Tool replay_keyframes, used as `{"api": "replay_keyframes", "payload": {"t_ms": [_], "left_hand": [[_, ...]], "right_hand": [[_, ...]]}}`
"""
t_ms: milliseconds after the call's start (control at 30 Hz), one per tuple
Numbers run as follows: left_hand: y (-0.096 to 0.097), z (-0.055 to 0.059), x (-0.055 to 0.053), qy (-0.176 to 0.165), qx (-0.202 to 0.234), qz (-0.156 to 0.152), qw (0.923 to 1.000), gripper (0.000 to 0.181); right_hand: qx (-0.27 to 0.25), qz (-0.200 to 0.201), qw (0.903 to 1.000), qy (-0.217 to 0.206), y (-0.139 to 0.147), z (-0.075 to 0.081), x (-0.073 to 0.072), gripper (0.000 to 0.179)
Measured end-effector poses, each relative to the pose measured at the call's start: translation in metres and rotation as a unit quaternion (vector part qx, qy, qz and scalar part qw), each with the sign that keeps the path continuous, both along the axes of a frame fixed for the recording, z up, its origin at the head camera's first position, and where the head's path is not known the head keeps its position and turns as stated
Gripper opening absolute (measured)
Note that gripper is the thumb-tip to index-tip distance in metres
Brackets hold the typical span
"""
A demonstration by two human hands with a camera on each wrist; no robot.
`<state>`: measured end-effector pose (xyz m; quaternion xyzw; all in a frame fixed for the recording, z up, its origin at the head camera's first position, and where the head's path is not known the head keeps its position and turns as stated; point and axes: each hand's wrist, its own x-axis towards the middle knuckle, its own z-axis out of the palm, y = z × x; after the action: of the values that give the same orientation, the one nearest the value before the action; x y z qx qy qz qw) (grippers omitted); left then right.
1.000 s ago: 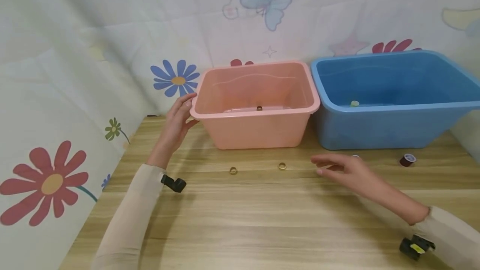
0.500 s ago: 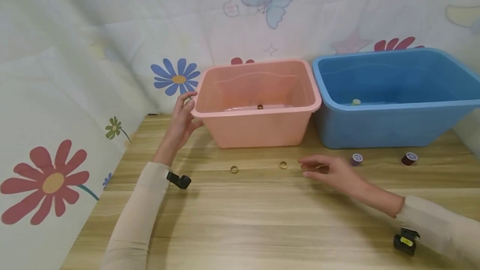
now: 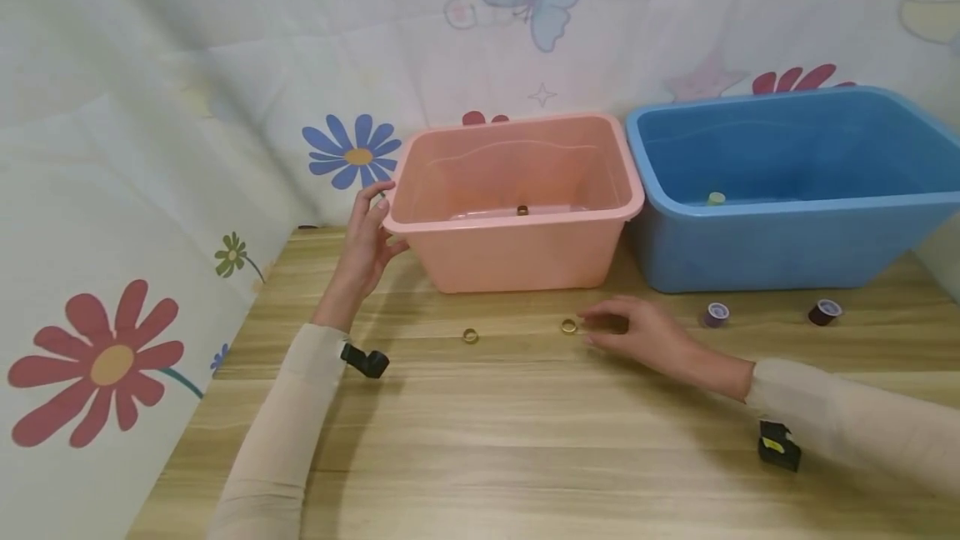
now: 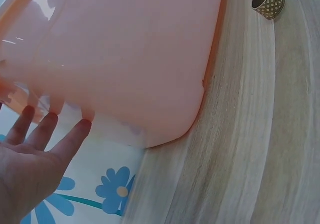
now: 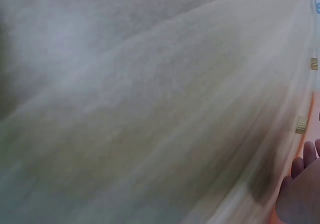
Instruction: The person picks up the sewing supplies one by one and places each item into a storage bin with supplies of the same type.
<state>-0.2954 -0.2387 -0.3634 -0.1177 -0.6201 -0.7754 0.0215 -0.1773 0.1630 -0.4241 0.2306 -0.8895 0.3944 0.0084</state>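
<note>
My left hand [image 3: 365,244] is at the left end of the pink bin [image 3: 517,257]; in the left wrist view its straight fingers [image 4: 75,139] touch the outer wall. Reaching in from the right, my right hand [image 3: 645,336] holds its thumb and fingers apart, fingertips right beside a brass thimble [image 3: 569,326] on the table. Another brass thimble [image 3: 470,336] stands farther left; its dimpled side shows in the left wrist view. A third small brass thimble [image 3: 522,211] lies inside the pink bin.
A blue bin [image 3: 757,248] stands right of the pink one, with a pale yellow-green spool [image 3: 716,199] inside. Before it on the wooden table [image 3: 480,440] are a purple thread spool [image 3: 716,315] and a dark one [image 3: 824,312]. A patterned curtain [image 3: 247,65] hangs behind.
My right hand has moved left across the table to the nearer thimble, uncovering the purple spool. My left hand stays at the pink bin with its fingers slightly shifted.
</note>
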Motion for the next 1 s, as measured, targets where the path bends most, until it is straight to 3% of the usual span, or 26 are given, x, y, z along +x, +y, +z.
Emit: {"api": "replay_keyframes", "payload": {"t_ms": [333, 567, 1000], "left_hand": [[0.002, -0.002, 0.003, 0.01, -0.013, 0.022, 0.9996, 0.035], [0.003, -0.002, 0.003, 0.007, -0.007, 0.023, 0.9997, 0.034], [0.009, -0.003, 0.007, 0.01, -0.028, 0.054, 0.9981, 0.039]], "right_hand": [[-0.031, -0.016, 0.9994, -0.002, -0.013, -0.011, -0.01, 0.034], [-0.005, -0.02, 0.9997, 0.017, -0.014, -0.012, -0.014, 0.033], [0.014, -0.004, 0.9994, 0.03, -0.017, -0.016, -0.019, 0.027]]}}
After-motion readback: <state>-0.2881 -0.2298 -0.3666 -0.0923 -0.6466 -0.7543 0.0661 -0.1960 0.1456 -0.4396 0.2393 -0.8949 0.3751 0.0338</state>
